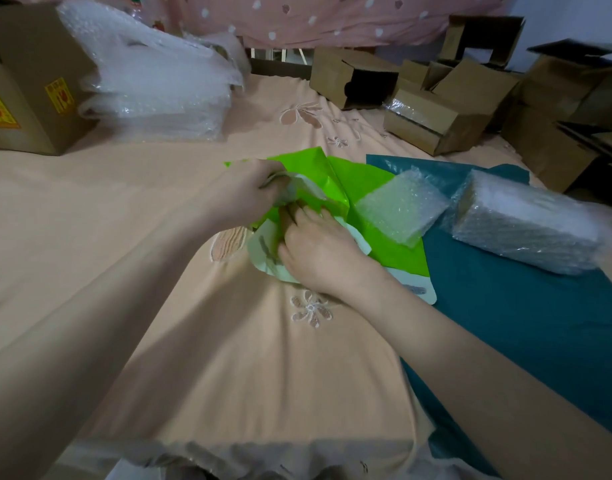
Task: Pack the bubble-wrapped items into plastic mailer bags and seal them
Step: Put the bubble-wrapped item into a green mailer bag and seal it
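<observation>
Head view is all I have: my left hand pinches the upper lip of the thin bright-green plastic mailer bag on the peach embroidered bedspread, while my right hand has its fingers pushed into the mouth, curled on the pale lower flap. I judge the film light, limp and slippery, so holding it by the edge makes sense. Two bubble-wrapped blocks wait: a small one resting on the green bag and a larger one on the teal sheet. They look light and cushioned; I would grasp them across the short sides. One stack of loose bubble wrap lies at the far left, with several cardboard boxes beyond.
</observation>
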